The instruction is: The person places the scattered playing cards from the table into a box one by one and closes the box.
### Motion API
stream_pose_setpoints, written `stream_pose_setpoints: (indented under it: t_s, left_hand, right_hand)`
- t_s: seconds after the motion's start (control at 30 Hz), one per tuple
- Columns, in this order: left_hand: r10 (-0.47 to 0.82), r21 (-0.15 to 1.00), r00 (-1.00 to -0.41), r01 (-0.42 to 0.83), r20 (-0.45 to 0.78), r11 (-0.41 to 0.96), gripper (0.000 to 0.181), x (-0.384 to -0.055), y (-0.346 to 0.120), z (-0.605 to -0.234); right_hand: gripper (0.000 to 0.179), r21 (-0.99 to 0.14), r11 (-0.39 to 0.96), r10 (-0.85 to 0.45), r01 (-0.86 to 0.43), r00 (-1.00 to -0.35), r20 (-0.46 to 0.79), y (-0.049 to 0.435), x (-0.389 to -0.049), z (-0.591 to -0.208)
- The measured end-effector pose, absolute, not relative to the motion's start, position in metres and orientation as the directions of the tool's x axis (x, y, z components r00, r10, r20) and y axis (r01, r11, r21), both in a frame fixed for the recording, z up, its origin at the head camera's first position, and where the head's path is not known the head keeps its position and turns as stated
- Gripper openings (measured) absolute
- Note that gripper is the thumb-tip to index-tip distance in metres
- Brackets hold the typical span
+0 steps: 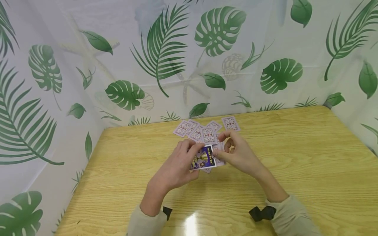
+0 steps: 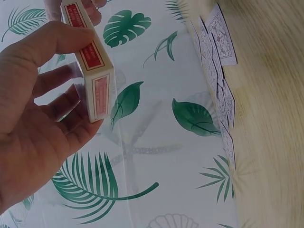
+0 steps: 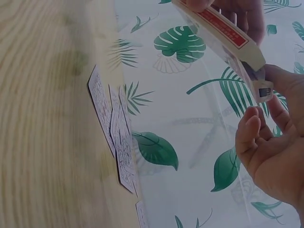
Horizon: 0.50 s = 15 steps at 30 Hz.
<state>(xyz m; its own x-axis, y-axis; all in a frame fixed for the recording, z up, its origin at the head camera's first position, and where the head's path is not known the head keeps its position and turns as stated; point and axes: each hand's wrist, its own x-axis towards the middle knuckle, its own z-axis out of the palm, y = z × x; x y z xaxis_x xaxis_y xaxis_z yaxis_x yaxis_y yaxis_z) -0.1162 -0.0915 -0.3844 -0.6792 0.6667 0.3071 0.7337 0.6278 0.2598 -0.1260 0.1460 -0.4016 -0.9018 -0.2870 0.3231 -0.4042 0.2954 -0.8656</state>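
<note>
Left hand (image 1: 176, 164) pinching card box (image 1: 203, 158); right hand (image 1: 240, 155) touching end flap (image 3: 262, 91) — whether pinching, cannot tell; cards (image 1: 209, 135) lying beyond grip; seemingly working flap — next move likely needing steady left hold.

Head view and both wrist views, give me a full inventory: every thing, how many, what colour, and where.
Card box: one, purple-blue face with red and white sides, between the hands above the table.
Playing cards: several overlapping, exact count unclear; pale backs with reddish pattern, on the table's far part.
Table: one, yellowish wood grain, below everything.
Leaf-print backdrop: sheet count unclear, white with green leaves, behind and beside the table.
Black pieces: two, black, at the cuffs.
Sleeves: two, pale beige, on the forearms.
Left hand: one, bare, holding the box.
Right hand: one, bare, at the box's end.
</note>
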Motion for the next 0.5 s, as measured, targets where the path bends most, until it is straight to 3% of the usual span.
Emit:
stream_pose_setpoints:
  t_s: [0.5]
  left_hand:
    - [0.669,0.264,-0.671,0.741,0.32,0.617,0.075,-0.1164,-0.0926,-0.3821]
  right_hand:
    - [0.049,-0.897,0.245,-0.407,-0.367,-0.879,0.249,0.1525,-0.1281,-0.4032]
